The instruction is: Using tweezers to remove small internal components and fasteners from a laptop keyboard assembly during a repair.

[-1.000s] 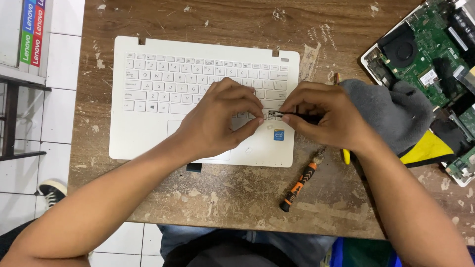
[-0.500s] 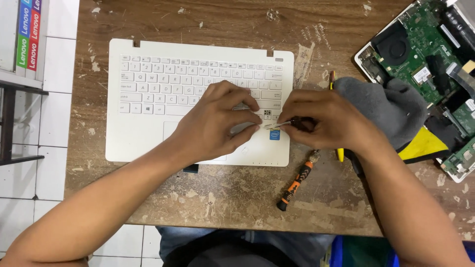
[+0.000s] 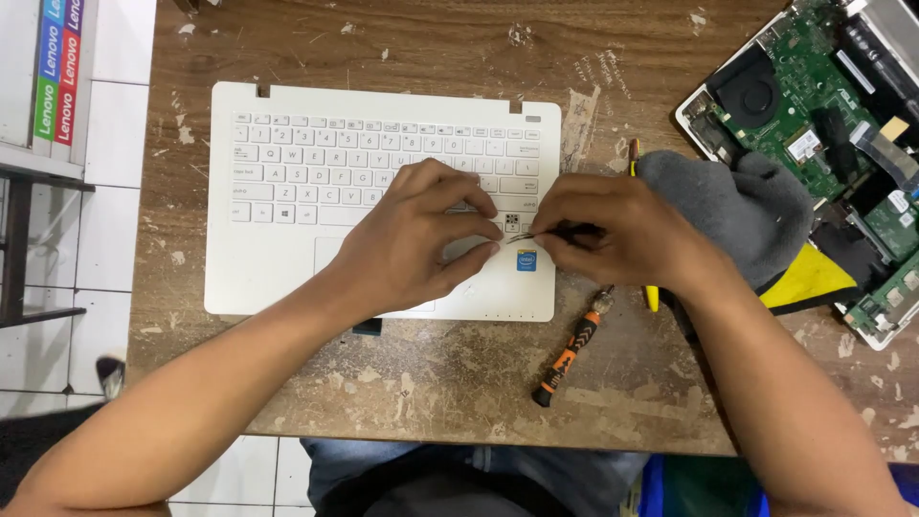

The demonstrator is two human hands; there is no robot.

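Observation:
A white laptop keyboard deck (image 3: 287, 182) lies on a worn wooden table (image 3: 431, 383). My left hand (image 3: 412, 244) rests on its lower right part, fingers curled over the keys and palm rest. My right hand (image 3: 613, 235) pinches a thin dark tool (image 3: 565, 230), its tip at an exposed key spot (image 3: 512, 225) near the right edge of the keyboard. The fingertips of both hands almost meet there.
An orange and black screwdriver (image 3: 571, 349) lies on the table below my right hand. A grey and yellow glove (image 3: 747, 220) sits to the right, beside an opened laptop base with a green circuit board (image 3: 823, 105). White floor tiles show at left.
The view has shifted slightly. Both hands stay at the same spot on the keyboard's right side, with only small finger movement.

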